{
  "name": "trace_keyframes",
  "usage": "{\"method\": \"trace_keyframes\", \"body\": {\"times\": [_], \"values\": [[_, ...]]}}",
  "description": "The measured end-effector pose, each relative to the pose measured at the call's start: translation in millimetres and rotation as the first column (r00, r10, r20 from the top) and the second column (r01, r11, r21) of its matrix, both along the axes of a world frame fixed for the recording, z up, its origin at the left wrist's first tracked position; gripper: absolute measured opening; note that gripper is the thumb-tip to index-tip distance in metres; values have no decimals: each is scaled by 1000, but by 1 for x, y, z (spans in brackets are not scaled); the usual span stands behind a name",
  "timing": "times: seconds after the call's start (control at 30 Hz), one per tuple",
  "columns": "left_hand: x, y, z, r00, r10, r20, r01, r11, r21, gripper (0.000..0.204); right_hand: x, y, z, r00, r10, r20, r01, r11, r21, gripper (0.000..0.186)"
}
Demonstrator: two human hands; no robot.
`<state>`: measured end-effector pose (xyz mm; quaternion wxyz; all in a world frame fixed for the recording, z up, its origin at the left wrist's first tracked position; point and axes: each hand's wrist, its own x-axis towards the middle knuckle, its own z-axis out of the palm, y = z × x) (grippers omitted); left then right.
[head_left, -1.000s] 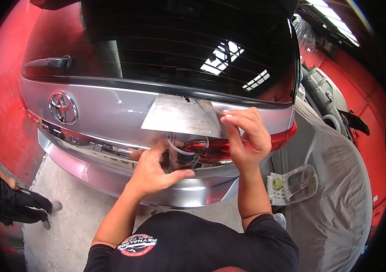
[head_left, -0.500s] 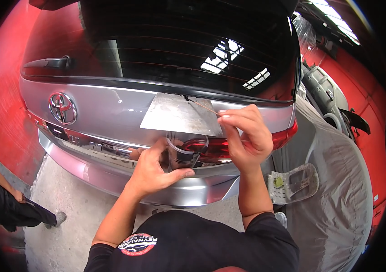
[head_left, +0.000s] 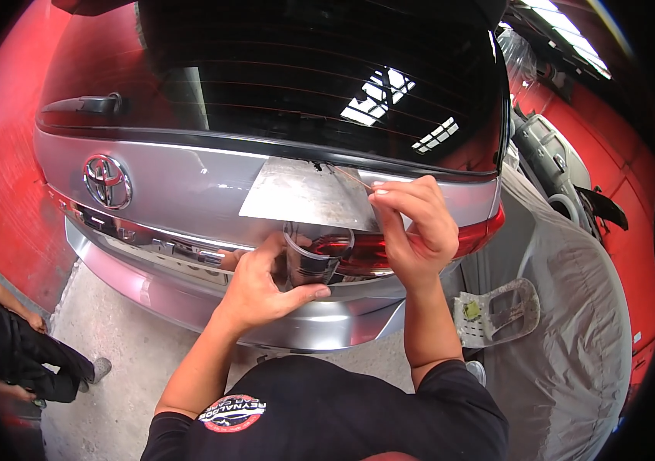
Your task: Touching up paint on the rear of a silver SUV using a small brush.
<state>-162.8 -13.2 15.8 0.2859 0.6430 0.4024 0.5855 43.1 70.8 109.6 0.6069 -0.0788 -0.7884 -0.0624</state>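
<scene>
My left hand [head_left: 262,280] is closed round a clear plastic cup [head_left: 313,265], with something dark inside. Just above the cup, a bare metal sheet [head_left: 304,196] lies against the silver tailgate [head_left: 181,173], its top edge along the black trim [head_left: 404,166] below the rear window. Whether my left fingertips also touch this sheet is hidden. My right hand [head_left: 419,230] pinches a thin wooden stick [head_left: 354,177] between thumb and fingers. Its far tip reaches the strip between sheet and trim. Dark smears [head_left: 316,164] mark the sheet's top edge.
A red tail light [head_left: 481,230] sits behind my right hand. On the right are a grey-covered shape [head_left: 565,307] and a translucent perforated plastic piece [head_left: 496,311]. Another person [head_left: 12,330] in dark clothes stands at the left. The silver bumper [head_left: 320,323] juts out below.
The stick's tip has shifted to the right along the sheet's top edge. My left hand and the cup stay in place. The person at left has come further into view.
</scene>
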Motion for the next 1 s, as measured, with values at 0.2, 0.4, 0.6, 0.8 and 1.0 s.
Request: {"method": "trace_keyframes", "body": {"times": [0.2,0.4,0.6,0.8,1.0], "values": [[0,1,-2,1000,-15,16,15,1000,-22,64,-1,2,-2,1000,-16,-5,16,1000,-21,32],[0,2,-3,1000,-5,30,5,1000,-7,66,2,3,-2,1000,-30,-7,30,1000,5,32],[-1,0,2,1000,0,2,0,1000,-11,66,4,-1,-2,1000,-20,-22,20,999,-29,31],[-1,-1,3,1000,-2,-5,2,1000,-24,66,0,1,-1,1000,-16,-7,16,1000,-19,32],[-1,1,-3,1000,-4,-10,4,1000,-15,66,0,-4,3,1000,9,1,-9,1000,-15,32]]}}
